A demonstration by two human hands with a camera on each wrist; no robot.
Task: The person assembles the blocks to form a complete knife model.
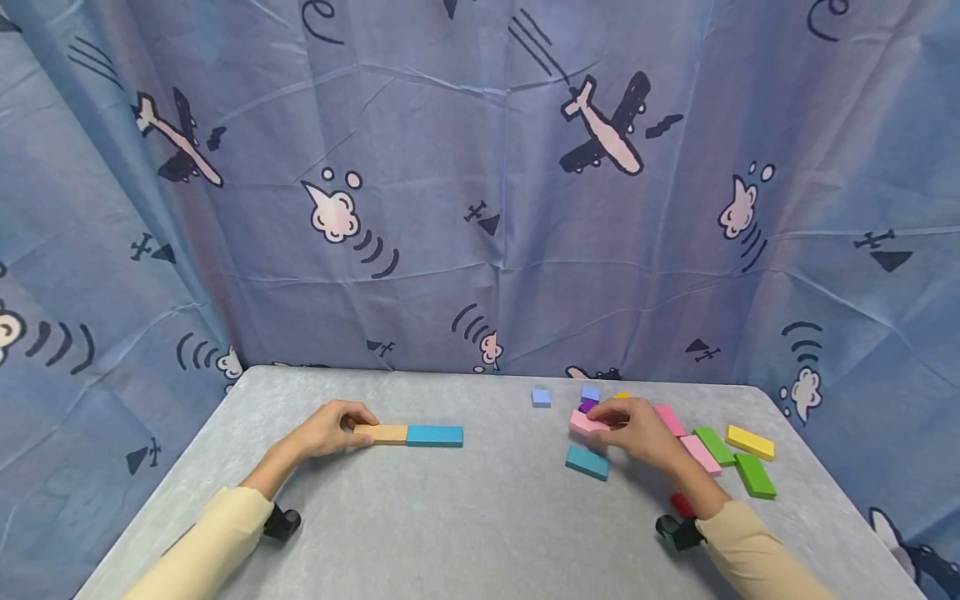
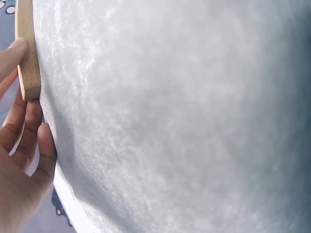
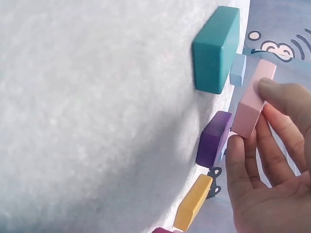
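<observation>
My left hand (image 1: 333, 429) grips the left end of a natural-wood block (image 1: 387, 434), thumb on the near side and fingers beyond it. That block lies end to end with a blue block (image 1: 435, 436), forming a row on the table. In the left wrist view the wood block (image 2: 29, 63) shows its grain and squared end. My right hand (image 1: 637, 429) pinches a light pink block (image 1: 587, 423) between thumb and fingers. The right wrist view has the pink block (image 3: 252, 99) held off the table. A teal block (image 1: 587, 462) lies just nearer than it, and a purple block (image 3: 214, 139) is close by.
Two small light blue blocks (image 1: 541, 398) lie towards the back. Right of my right hand are green (image 1: 755, 476), yellow (image 1: 750, 442) and pink blocks (image 1: 701, 454); a red block (image 1: 682, 505) is partly under the forearm. A patterned curtain (image 1: 480, 208) hangs behind the grey table (image 1: 480, 533).
</observation>
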